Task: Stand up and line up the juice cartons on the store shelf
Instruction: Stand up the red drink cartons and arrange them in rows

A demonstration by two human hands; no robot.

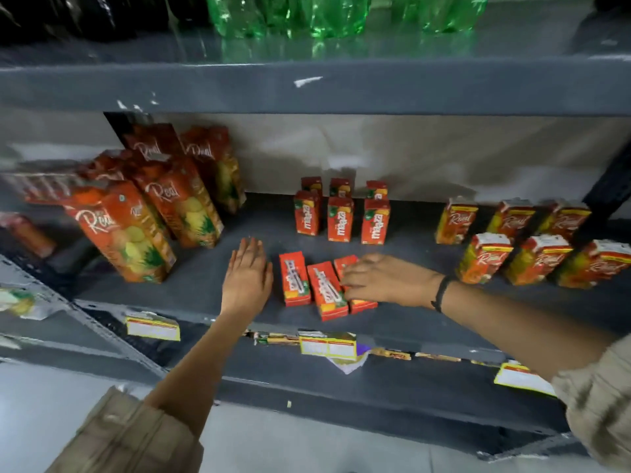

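Our right hand (382,279) curls over the rightmost of three small red cardboard juice cartons (355,285) lying flat on the grey metal shelf (205,278); whether it grips, we cannot tell. Our left hand (247,278) rests flat and empty beside them. Next we would tip that carton upright, we judge.

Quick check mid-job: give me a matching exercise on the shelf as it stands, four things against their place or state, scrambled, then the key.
Things:
1. small Maaza cartons at the shelf front
2. small Maaza cartons behind them
3. left hand
4. right hand

States:
A. standing upright in rows
B. flat and open on the shelf, beside the cartons
C. lying flat on their backs
D. resting on the rightmost lying carton

Pairs: 1-C, 2-A, 3-B, 4-D
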